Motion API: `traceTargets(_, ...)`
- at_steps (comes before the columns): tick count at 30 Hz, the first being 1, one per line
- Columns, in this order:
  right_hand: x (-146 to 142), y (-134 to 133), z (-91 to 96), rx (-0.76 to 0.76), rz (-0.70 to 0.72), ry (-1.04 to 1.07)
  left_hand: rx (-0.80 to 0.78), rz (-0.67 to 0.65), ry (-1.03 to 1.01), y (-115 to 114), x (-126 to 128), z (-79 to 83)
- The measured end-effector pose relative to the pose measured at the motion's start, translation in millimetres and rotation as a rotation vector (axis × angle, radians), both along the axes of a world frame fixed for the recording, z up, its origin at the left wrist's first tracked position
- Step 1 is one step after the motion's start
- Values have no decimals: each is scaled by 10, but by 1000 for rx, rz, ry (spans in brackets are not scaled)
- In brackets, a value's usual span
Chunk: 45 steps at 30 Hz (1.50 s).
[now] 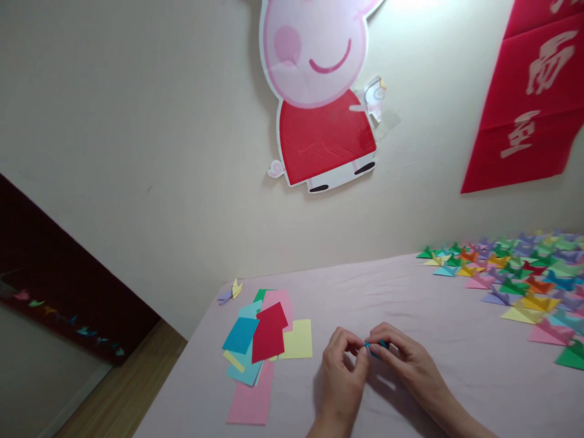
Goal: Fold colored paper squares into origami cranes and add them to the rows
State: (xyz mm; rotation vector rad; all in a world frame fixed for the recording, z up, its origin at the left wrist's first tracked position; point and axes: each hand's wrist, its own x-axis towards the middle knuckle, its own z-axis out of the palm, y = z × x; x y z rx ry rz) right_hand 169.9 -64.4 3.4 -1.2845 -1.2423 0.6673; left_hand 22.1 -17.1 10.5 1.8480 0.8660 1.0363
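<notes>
A small folded piece of blue paper is pinched between my two hands above the pale pink cloth. My left hand grips its left end with thumb and forefinger. On the other side, my right hand closes thumb and fingers over the rest, so most of the fold is hidden. Just left of my hands lies a loose pile of coloured sheets, with a red sheet on top, a blue sheet beside it and a yellow sheet nearest my left hand.
Rows of folded paper cranes in many colours cover the right side of the cloth. Two folded pieces, including a yellow one, lie at the far left corner. A pig cutout and a red banner hang on the wall behind.
</notes>
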Motion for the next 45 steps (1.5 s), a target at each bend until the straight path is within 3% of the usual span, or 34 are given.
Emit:
traceTargets(18, 5, 21, -23, -77, 3, 152, -130, -13, 83, -48, 56, -61)
traceTargets(27, -46, 15, 30, -97, 9, 175, -176, 18, -13, -55, 58, -18)
traceTargets(33, -33, 54, -93, -90, -53, 300, -277, 30, -123, -34, 46, -22)
traceTargets(40, -56, 32, -99, -36, -103, 330, -332, -32, -37, -8, 55, -67)
traceTargets(45, -78, 30, -44, -34, -96, 339, -418, -74, -129, 43, 72, -107)
